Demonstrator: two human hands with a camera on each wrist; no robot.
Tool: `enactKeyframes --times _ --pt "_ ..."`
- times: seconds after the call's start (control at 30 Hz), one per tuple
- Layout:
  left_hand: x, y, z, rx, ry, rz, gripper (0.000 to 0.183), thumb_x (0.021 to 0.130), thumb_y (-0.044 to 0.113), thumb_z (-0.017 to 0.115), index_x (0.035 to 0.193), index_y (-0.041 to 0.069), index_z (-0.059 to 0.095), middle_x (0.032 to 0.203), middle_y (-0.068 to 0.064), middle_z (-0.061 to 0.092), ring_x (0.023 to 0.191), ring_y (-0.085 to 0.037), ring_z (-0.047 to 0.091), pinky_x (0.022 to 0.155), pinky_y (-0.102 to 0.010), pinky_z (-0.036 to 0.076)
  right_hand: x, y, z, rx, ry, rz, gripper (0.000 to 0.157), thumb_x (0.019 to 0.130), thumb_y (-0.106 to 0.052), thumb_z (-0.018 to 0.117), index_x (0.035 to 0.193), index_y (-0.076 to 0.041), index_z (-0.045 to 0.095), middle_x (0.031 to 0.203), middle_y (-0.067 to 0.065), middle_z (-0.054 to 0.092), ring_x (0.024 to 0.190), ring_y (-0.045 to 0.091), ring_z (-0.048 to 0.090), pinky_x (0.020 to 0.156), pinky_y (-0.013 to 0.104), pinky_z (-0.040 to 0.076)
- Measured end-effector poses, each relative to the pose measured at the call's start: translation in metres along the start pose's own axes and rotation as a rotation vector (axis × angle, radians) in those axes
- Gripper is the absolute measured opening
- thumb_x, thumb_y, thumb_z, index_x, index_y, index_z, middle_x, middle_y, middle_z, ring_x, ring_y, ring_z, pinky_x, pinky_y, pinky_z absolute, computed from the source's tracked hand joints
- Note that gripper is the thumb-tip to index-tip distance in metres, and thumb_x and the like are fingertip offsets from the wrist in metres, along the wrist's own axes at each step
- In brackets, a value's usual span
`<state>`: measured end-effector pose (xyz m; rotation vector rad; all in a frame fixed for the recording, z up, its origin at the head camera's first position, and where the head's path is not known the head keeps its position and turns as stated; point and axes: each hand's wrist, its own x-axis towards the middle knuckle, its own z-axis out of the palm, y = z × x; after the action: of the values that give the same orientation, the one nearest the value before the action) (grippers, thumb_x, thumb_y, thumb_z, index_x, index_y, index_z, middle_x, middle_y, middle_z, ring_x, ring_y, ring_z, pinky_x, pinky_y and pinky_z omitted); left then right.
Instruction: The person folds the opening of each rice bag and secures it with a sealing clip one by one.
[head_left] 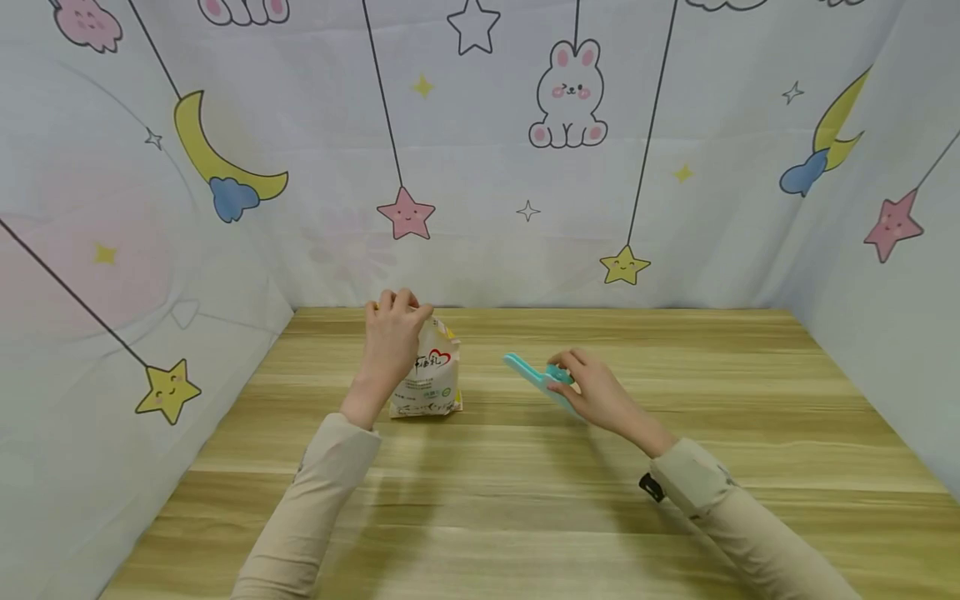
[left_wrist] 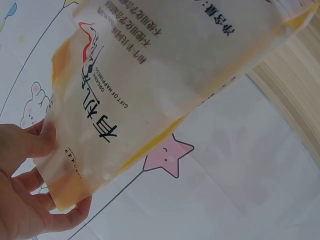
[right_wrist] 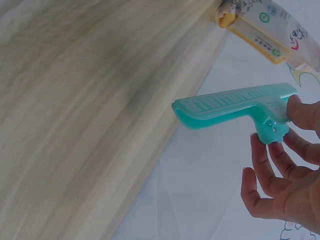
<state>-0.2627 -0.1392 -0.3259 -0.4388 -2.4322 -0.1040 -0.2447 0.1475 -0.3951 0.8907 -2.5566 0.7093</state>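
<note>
A cream and yellow food bag [head_left: 432, 375] with printed lettering stands upright on the table at left of centre. My left hand [head_left: 393, 333] grips its top edge; in the left wrist view the thumb and fingers [left_wrist: 72, 216] pinch the bag's top corner, and the bag [left_wrist: 150, 85] runs away to the upper right. To the right, my right hand [head_left: 596, 392] holds a turquoise bag clip [head_left: 534, 372] above the table. Seen from the right wrist, thumb and fingertips pinch the handles of the clip [right_wrist: 230, 105], whose long jaws point away from the hand, apart from the bag.
The wood-grain table [head_left: 480, 517] spreads under both hands. A white cloth backdrop [head_left: 495, 150] printed with stars, moons and rabbits stands along its back and both sides. A small black object [head_left: 652, 487] shows beside the right sleeve.
</note>
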Motion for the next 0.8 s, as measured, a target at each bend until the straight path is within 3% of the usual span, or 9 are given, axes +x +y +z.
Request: enactKeyframes --times 0.8 --pt "-0.002 -0.003 0.000 -0.019 0.022 0.006 0.024 0.085 -0.002 0.051 0.096 0.012 0.067 0.090 -0.011 0.054 0.087 -0.030 0.050 0.075 -0.046 0.040 0.032 -0.024 0.000 0.112 0.070 0.043 0.024 0.086 -0.012 0.057 0.107 -0.001 0.055 0.102 0.012 0.057 0.085 0.025 0.058 0.071 0.034 0.050"
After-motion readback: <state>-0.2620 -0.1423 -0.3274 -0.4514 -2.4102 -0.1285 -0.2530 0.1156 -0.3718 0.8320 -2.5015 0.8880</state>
